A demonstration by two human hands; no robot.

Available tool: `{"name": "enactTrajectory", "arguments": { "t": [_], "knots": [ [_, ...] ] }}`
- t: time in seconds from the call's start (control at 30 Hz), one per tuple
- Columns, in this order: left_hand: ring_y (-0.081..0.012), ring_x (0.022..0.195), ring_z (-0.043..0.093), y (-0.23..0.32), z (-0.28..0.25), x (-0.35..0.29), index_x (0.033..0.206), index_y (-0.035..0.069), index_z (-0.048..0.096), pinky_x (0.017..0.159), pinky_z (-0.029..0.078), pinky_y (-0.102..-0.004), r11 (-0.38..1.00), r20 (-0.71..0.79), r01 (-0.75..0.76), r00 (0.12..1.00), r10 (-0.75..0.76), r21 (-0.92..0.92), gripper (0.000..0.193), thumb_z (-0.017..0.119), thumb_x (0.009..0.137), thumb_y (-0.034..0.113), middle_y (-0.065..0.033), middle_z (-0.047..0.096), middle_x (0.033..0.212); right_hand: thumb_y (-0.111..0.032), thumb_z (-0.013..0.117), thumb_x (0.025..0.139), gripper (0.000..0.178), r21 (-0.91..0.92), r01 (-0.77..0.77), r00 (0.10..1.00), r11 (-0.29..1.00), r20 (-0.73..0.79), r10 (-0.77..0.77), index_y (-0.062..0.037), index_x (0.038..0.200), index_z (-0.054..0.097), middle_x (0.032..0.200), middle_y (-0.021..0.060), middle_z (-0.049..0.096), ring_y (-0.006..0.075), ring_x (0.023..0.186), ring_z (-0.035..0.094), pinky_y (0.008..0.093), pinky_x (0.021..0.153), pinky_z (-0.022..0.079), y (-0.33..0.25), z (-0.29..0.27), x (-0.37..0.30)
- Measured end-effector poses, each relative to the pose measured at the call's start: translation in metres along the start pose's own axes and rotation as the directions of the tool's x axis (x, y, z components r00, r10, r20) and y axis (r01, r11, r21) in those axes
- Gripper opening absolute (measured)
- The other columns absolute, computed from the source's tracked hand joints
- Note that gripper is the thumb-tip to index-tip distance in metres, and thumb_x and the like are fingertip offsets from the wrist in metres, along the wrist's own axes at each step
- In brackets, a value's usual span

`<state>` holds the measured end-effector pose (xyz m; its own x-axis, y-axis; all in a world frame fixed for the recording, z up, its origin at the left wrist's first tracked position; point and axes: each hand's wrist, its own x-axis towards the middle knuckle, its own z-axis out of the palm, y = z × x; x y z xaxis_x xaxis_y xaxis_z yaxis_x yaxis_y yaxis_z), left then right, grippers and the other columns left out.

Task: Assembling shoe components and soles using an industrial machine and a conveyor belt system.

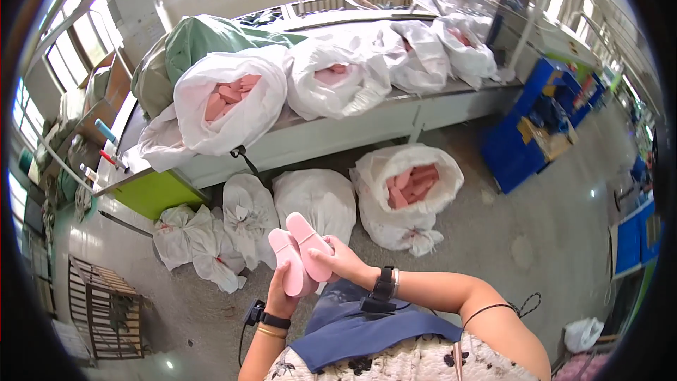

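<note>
Two pink shoe soles (307,240) are held side by side in front of my body, each with a thin pale line across it near the far end. My left hand (281,298) is closed round the near end of the left sole, thumb on its upper face. My right hand (342,259) grips the right sole from its side, thumb pressed on top and fingers hidden behind. The soles touch or overlap along their inner edges. Just beyond them stands a full white sack (314,194).
An open white sack (405,159) of pink soles stands on the floor ahead. More open sacks (268,109) line the long bench (317,123), beside a green cloth bundle (211,42). Tied sacks (247,208) lean below. A blue cabinet (502,155) stands right, a slatted rack (99,310) left.
</note>
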<state>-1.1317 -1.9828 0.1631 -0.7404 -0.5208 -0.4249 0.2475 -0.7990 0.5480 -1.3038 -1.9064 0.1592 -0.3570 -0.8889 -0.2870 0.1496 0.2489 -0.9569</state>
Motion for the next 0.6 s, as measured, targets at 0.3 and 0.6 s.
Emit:
{"name": "enactTrajectory", "arguments": {
  "t": [0.3,0.6],
  "knots": [
    [-0.0225,0.111,0.059,0.051,0.075,0.221,0.134,0.0,0.043,0.097,0.047,-0.0362,0.994,-0.02,0.091,0.996,-0.09,0.054,0.055,0.056,0.093,0.034,-0.0112,0.059,0.122,-0.036,0.066,0.089,0.058,0.186,0.001,0.994,0.983,-0.108,0.02,0.0036,0.126,0.046,0.115,0.0096,0.057,0.0139,0.101,0.057,0.0282,0.086,0.048,-0.039,-0.133,0.173],
    [-0.016,0.104,0.06,0.121,0.177,0.416,0.126,0.0,0.052,0.092,0.046,-0.0305,0.96,0.105,0.149,0.978,-0.178,0.238,0.045,0.052,0.096,0.034,-0.0064,0.062,0.117,-0.03,0.064,0.091,0.046,0.399,0.107,0.953,0.91,-0.302,0.02,0.003,0.121,0.051,0.11,0.0075,0.059,0.012,0.097,0.057,0.0262,0.085,0.047,-0.122,-0.248,0.303]
  ]
}}
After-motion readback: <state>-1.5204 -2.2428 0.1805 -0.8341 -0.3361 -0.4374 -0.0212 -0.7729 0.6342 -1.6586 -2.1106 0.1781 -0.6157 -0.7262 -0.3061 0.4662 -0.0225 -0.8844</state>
